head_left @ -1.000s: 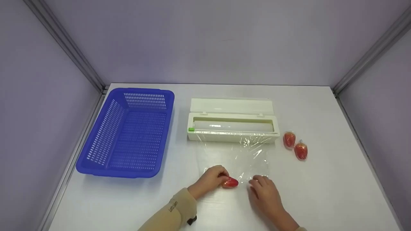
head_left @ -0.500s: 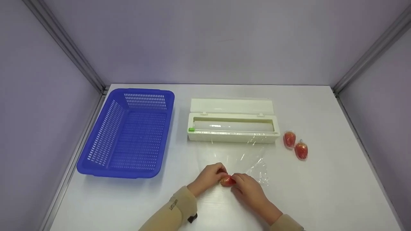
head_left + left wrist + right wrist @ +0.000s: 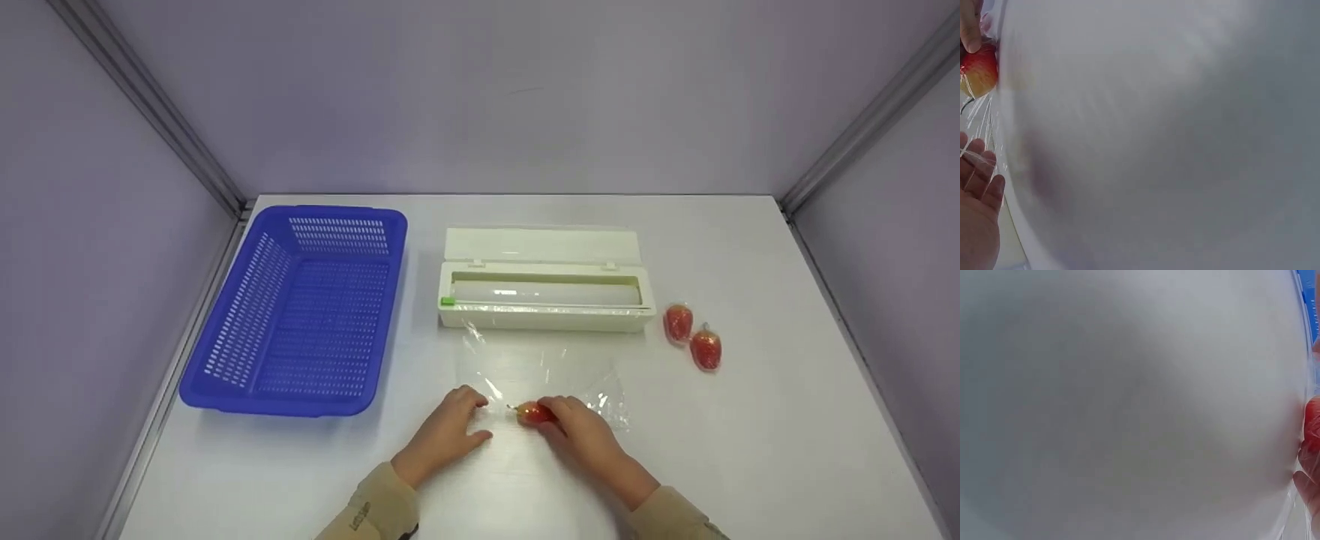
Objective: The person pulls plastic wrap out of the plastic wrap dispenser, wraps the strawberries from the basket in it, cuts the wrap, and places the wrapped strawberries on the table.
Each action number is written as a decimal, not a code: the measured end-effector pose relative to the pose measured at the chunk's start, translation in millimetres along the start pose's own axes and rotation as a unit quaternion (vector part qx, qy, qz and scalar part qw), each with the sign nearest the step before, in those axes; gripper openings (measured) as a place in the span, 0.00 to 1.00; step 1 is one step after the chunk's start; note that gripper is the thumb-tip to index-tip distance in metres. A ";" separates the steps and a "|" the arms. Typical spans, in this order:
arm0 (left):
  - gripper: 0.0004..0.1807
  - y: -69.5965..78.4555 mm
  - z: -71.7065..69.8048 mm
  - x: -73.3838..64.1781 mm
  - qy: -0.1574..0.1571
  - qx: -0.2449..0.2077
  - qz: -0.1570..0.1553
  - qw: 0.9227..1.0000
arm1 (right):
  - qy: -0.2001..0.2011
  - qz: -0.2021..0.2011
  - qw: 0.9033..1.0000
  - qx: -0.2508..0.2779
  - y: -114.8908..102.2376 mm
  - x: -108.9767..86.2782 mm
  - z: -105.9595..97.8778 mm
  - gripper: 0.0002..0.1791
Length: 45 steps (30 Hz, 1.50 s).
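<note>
A small red-and-yellow fruit [image 3: 531,412] with a thin stem lies on a sheet of clear plastic wrap [image 3: 536,367]. My right hand [image 3: 589,439] grips its red end, fingers on top, with wrap around them. To the left of the stem, my left hand [image 3: 441,431] has thumb and fingers apart, holding nothing. In the left wrist view, film strands stretch from the fruit [image 3: 981,70] across the fingers of the left hand [image 3: 979,208]. The right wrist view catches only a red sliver of the fruit [image 3: 1312,419] and some fingertips at its edge.
Behind the hands stands a white wrap dispenser [image 3: 547,319], lid up, its roll [image 3: 547,292] feeding the sheet. Two wrapped red fruits [image 3: 678,322] lie at its right. A blue slotted basket [image 3: 386,315] stands on the left. Panels enclose the white table [image 3: 795,420].
My right hand has moved left and taken hold of the fruit. My left hand has let go and drawn back left. The fruit's stem now points left.
</note>
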<state>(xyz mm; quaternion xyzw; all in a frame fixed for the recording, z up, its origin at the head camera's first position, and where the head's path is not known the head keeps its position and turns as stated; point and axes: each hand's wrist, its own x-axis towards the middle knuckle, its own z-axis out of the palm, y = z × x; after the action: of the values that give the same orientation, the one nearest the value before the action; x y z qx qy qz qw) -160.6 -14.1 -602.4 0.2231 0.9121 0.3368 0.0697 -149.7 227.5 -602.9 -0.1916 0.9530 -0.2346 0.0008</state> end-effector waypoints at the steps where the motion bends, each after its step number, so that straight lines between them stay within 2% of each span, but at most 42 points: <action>1: 0.12 -1.6 -0.3 -1.7 0.020 0.013 -0.006 1.000 | -0.005 0.005 1.000 0.005 0.5 1.0 -1.3 0.16; 3: 0.05 -4.5 -2.1 -3.9 0.053 0.014 -0.030 0.998 | -0.008 0.008 1.000 0.018 1.6 2.9 -2.7 0.15; 5: 0.08 -6.4 -4.6 -4.7 0.077 -0.003 -0.058 0.995 | -0.015 0.008 0.999 0.027 2.5 5.3 -3.2 0.15; 9: 0.14 -6.0 -8.5 -0.6 0.100 -0.059 -0.123 0.986 | -0.042 0.020 0.997 0.069 4.3 10.9 -5.0 0.14; 12: 0.14 -2.2 -8.1 5.7 0.119 -0.055 -0.167 0.977 | -0.062 0.042 0.988 0.134 6.8 16.1 -7.0 0.15; 16: 0.08 1.8 -7.1 14.4 0.129 -0.028 -0.211 0.968 | -0.076 0.070 0.973 0.204 11.0 23.3 -8.0 0.13; 21: 0.04 3.1 -6.2 23.1 0.136 -0.014 -0.232 0.963 | -0.075 0.077 0.968 0.226 14.4 29.9 -8.5 0.09; 23: 0.03 3.2 -4.5 25.7 0.159 0.015 -0.221 0.962 | -0.072 0.084 0.967 0.228 14.6 32.1 -9.0 0.09; 25: 0.03 4.4 -2.2 28.8 0.196 0.059 -0.199 0.959 | -0.070 0.088 0.967 0.227 15.2 33.9 -9.4 0.09; 26: 0.03 5.8 -0.8 30.5 0.213 0.075 -0.178 0.958 | -0.068 0.088 0.968 0.222 15.6 35.0 -9.4 0.08; 28: 0.06 9.7 2.5 33.9 0.234 0.109 -0.113 0.959 | -0.065 0.084 0.971 0.212 16.4 37.0 -9.6 0.08; 30: 0.10 15.1 6.7 37.0 0.212 0.136 -0.035 0.967 | -0.063 0.077 0.974 0.203 17.3 38.6 -9.7 0.07; 32: 0.14 20.7 12.4 40.1 0.158 0.153 0.039 0.975 | -0.062 0.073 0.975 0.198 17.5 40.5 -10.0 0.08; 34: 0.16 24.7 19.5 43.3 0.106 0.181 0.083 0.974 | -0.062 0.073 0.976 0.194 17.0 41.2 -10.0 0.08; 36: 0.18 27.4 25.7 46.1 0.072 0.202 0.093 0.972 | -0.063 0.080 0.976 0.192 16.0 40.2 -10.0 0.08; 39: 0.19 28.6 32.0 50.2 0.045 0.218 0.074 0.972 | -0.050 0.088 0.980 0.170 16.1 33.0 -12.2 0.14; 41: 0.21 29.1 32.6 52.9 0.033 0.211 0.057 0.975 | -0.029 0.077 0.989 0.121 20.7 24.3 -15.7 0.18; 43: 0.22 28.9 32.1 56.0 0.022 0.203 0.045 0.978 | -0.004 0.053 0.997 0.051 30.2 13.8 -20.5 0.22; 45: 0.23 28.4 30.6 58.3 0.015 0.193 0.039 0.980 | 0.015 0.030 0.999 -0.022 43.7 2.9 -25.4 0.22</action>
<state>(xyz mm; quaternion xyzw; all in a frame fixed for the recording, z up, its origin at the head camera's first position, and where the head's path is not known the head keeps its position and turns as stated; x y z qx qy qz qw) -193.9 49.3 -606.1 0.2625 0.9515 0.1607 -0.0018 -170.6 273.5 -599.5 -0.1590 0.9633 -0.2162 -0.0103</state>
